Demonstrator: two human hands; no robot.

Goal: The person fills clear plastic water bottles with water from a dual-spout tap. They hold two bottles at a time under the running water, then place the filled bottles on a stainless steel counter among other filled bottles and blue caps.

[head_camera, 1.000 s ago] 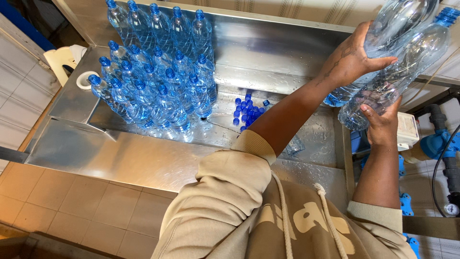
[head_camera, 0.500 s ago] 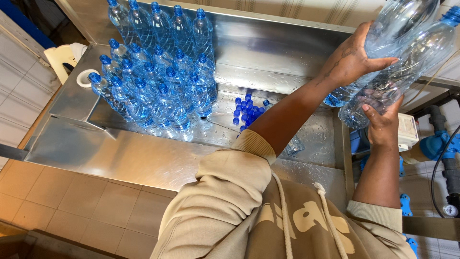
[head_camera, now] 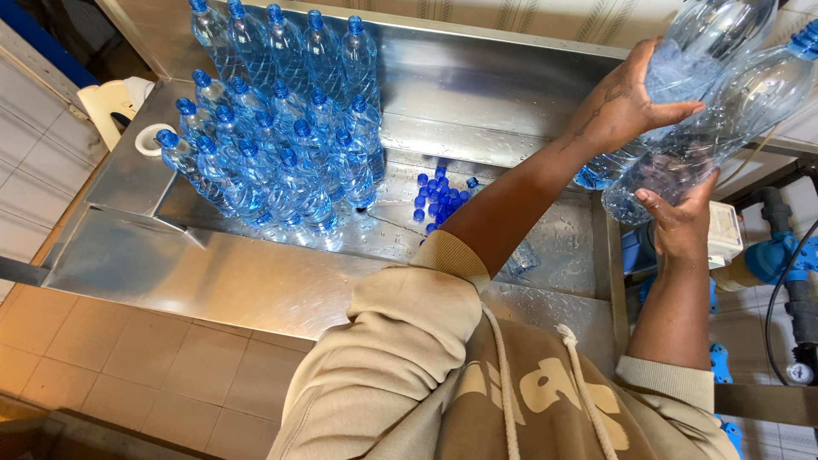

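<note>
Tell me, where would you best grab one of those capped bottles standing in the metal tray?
By the neck just under the blue cap, coming from above. The standing bottles are upright and packed side by side in the metal tray, so their bodies are blocked and only the tops are free.

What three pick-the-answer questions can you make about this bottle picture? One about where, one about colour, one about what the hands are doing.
1. Where do the loose caps lie?
A. on the steel table
B. on the floor
C. in a box

2. What colour are the caps on the standing bottles?
A. red
B. blue
C. white

3. What are the hands doing?
A. resting empty
B. holding bottles up
C. holding a cloth

Answers: 1 A, the caps sit on wet steel beside the bottles. 2 B, every top is blue. 3 B, left hand and right hand grip clear bottles together.
</note>
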